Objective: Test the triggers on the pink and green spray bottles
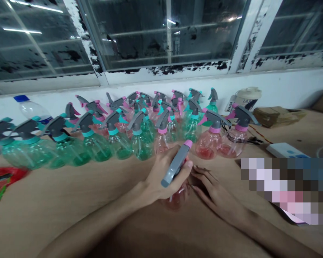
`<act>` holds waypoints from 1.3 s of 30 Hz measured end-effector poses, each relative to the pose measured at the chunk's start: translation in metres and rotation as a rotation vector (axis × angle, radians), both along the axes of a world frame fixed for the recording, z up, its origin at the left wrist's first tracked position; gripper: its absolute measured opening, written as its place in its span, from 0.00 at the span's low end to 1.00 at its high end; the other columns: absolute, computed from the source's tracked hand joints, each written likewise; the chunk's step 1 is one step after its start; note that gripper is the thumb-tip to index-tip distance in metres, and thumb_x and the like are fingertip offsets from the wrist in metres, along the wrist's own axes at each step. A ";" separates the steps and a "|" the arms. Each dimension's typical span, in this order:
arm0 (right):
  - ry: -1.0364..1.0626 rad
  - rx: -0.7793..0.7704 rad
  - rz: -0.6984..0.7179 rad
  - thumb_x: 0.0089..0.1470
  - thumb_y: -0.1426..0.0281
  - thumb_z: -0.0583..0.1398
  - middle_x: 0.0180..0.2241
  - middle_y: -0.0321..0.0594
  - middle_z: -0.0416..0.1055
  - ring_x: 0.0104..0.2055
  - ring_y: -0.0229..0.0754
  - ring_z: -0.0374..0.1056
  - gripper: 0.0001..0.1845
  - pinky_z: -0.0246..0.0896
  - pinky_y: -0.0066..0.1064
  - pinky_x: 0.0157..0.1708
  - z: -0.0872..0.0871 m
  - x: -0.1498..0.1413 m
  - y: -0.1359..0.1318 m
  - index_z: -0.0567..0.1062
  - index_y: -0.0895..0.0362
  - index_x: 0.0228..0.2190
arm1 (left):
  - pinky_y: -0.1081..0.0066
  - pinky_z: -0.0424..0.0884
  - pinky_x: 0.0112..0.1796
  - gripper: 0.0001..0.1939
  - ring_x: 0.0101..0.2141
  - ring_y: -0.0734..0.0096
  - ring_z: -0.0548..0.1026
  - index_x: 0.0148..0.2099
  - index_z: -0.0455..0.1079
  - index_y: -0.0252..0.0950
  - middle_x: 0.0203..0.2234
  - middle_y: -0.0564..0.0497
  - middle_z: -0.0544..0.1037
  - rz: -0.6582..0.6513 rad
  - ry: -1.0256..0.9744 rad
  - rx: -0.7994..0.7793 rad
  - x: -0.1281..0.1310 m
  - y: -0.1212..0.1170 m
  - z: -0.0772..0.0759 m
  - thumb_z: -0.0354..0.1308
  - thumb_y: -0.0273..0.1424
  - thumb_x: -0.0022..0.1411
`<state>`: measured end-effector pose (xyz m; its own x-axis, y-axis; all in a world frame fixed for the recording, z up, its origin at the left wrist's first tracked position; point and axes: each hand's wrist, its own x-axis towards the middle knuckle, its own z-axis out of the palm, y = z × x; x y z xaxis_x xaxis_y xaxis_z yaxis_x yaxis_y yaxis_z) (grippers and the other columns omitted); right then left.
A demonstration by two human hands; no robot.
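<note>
A pink spray bottle [175, 201] with a grey and pink trigger head stands on the table in front of me. My left hand [161, 168] is wrapped round its head and neck, hiding much of the trigger. Close by on the right, my right hand [215, 190] lies low over the table with fingers stretched toward the bottle; whether the fingertips touch it I cannot tell. Just beyond are another pink spray bottle [161, 139] and two more pink ones, including a spray bottle [206, 145] to the right.
Several green spray bottles [99, 147] line the left, with more behind. A clear bottle with a blue cap [33, 109] stands far left, above a red packet [8, 175]. At right are a white tub [249, 96], brown package [276, 115], white power strip [286, 150] and a pixelated patch.
</note>
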<state>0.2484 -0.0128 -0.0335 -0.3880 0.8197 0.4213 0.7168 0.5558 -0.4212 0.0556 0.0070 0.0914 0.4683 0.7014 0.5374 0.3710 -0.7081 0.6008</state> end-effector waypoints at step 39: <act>-0.084 0.000 0.006 0.59 0.61 0.54 0.59 0.52 0.58 0.62 0.50 0.51 0.29 0.52 0.50 0.58 0.003 0.006 -0.001 0.58 0.58 0.58 | 0.70 0.69 0.26 0.08 0.24 0.71 0.70 0.29 0.62 0.37 0.23 0.52 0.69 -0.063 -0.054 -0.030 0.004 -0.003 0.001 0.55 0.34 0.57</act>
<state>0.2541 -0.0136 -0.0301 -0.4272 0.8171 0.3872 0.7460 0.5605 -0.3597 0.0600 0.0045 0.0925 0.4833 0.6875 0.5420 0.2927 -0.7104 0.6400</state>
